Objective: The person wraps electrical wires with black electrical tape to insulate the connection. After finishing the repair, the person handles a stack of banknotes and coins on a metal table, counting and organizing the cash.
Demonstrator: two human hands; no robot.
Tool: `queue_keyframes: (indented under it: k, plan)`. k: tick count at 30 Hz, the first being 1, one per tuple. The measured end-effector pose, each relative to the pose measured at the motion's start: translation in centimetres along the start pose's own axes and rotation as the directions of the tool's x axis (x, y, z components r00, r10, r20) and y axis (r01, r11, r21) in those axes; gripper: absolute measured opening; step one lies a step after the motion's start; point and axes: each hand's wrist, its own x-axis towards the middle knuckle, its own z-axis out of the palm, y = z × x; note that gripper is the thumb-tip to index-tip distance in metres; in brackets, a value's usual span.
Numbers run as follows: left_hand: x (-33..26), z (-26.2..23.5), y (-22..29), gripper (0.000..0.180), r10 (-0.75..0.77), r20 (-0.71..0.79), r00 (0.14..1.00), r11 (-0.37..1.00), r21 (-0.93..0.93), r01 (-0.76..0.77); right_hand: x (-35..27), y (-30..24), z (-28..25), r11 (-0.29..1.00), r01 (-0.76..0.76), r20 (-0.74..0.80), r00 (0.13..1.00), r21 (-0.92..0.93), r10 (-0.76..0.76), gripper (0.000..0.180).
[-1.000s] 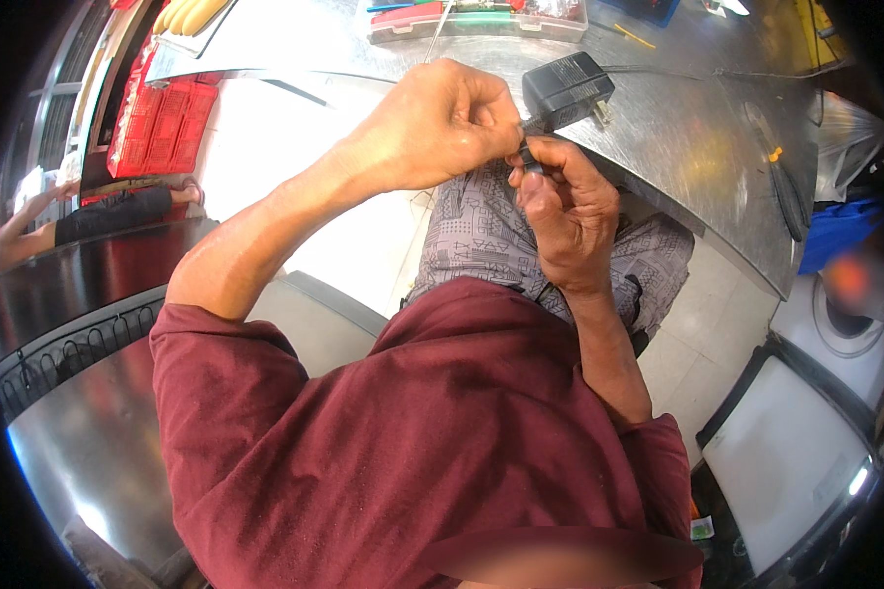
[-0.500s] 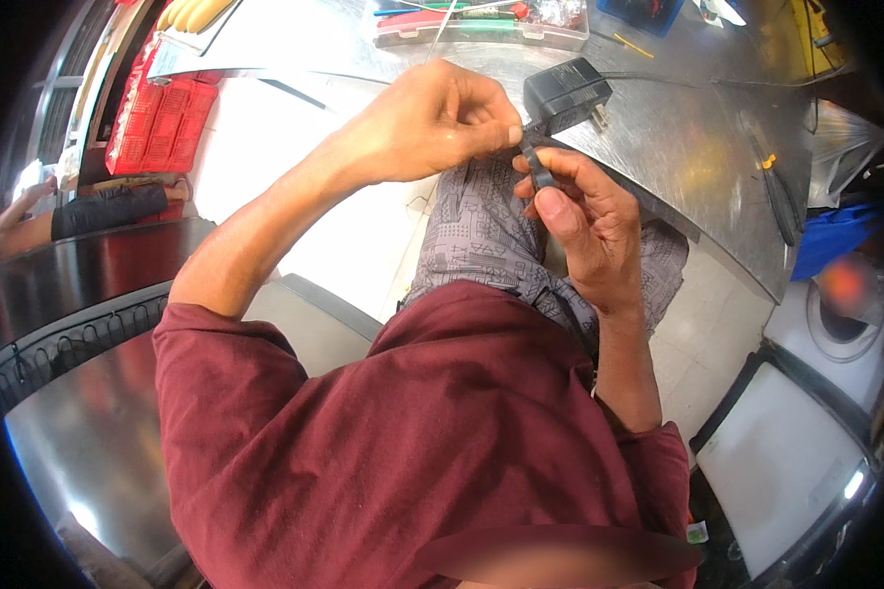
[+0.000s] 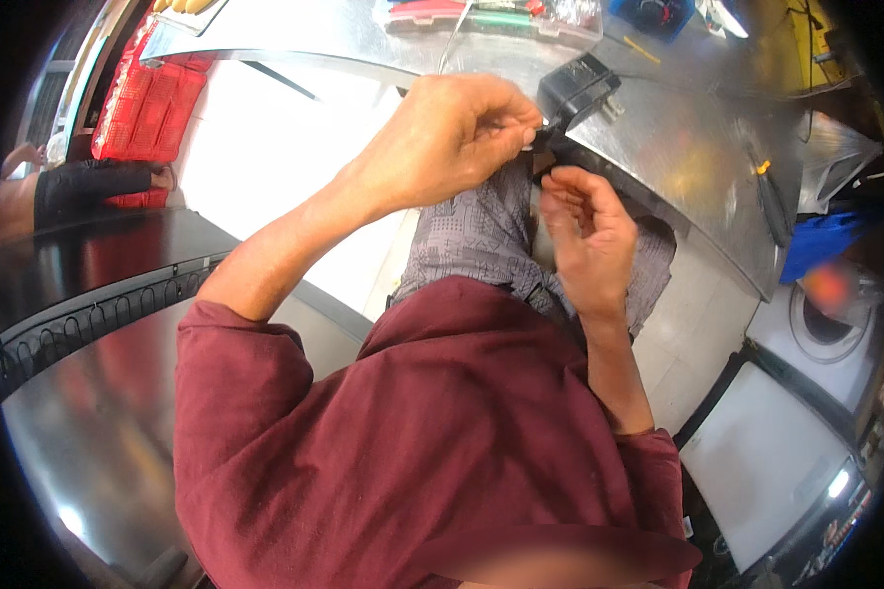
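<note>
Left hand (image 3: 452, 137) — fingertips pinched on a small dark part, too small to identify, just off the near edge of the metal tabletop (image 3: 697, 147). The part sits directly under the black adapter block (image 3: 580, 88), which rests at that edge. Right hand (image 3: 584, 231) is below and just beside the pinch, fingers loosely curled, palm up, gripping nothing visible. The left hand is the nearer one; the part's long axis cannot be made out. A screwdriver (image 3: 768, 196) lies well apart, toward the tabletop's right edge.
</note>
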Motion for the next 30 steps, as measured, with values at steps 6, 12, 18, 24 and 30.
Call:
queue_keyframes:
  k: [6,12,18,24,30]
  plan:
    - [0.4,-1.0,1.0,0.013,0.003,0.108,0.994,0.990,0.140,-0.018,0.1,1.8,2.2,0.900,0.233,-0.001,0.968,-0.369,-0.251,0.060]
    - [1.4,-1.8,1.6,0.014,-0.007,0.233,0.972,0.985,0.168,-0.033,0.3,2.3,3.6,0.935,0.171,0.020,0.985,-0.311,-0.173,0.068]
    - [1.9,-1.8,1.9,0.016,-0.163,0.297,0.941,0.987,0.063,0.151,0.3,1.6,4.5,0.962,0.133,0.044,0.991,-0.239,-0.126,0.056]
    - [2.3,-2.2,1.1,0.018,-0.145,0.314,0.938,0.989,0.070,0.130,0.2,4.5,3.0,0.905,0.338,0.053,0.940,-0.257,-0.336,0.052]
    - [2.5,-2.3,1.0,0.020,-0.217,0.388,0.895,0.967,-0.041,0.252,0.2,2.1,3.9,0.980,0.183,-0.005,0.983,-0.083,-0.184,0.037]
